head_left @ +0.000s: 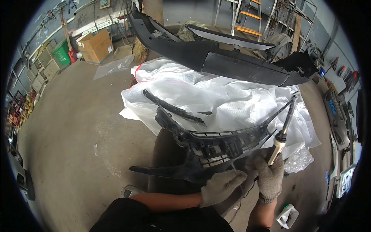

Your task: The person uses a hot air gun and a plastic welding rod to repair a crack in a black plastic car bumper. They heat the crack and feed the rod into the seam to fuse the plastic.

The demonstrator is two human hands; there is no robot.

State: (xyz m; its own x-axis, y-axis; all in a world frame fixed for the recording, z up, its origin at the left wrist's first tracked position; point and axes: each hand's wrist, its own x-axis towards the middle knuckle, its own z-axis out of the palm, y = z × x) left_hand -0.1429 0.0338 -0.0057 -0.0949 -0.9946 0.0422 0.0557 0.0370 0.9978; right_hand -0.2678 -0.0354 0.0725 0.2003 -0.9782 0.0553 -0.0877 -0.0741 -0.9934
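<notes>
A black plastic car grille piece (216, 141) lies across white plastic sheeting in front of me. My left hand (221, 186), in a grey knit glove, rests on the grille's lower edge and pinches a thin rod (235, 170) against it. My right hand (269, 174), also gloved, grips the pale handle of a long soldering-type iron (284, 131), whose dark shaft points up and to the right over the grille's right end.
A large black bumper (216, 58) lies beyond the white sheeting (232, 100). A cardboard box (96, 46) and a green bin (62, 52) stand at the far left on the concrete floor. A ladder (247, 19) stands behind. A small white container (287, 215) sits by my right arm.
</notes>
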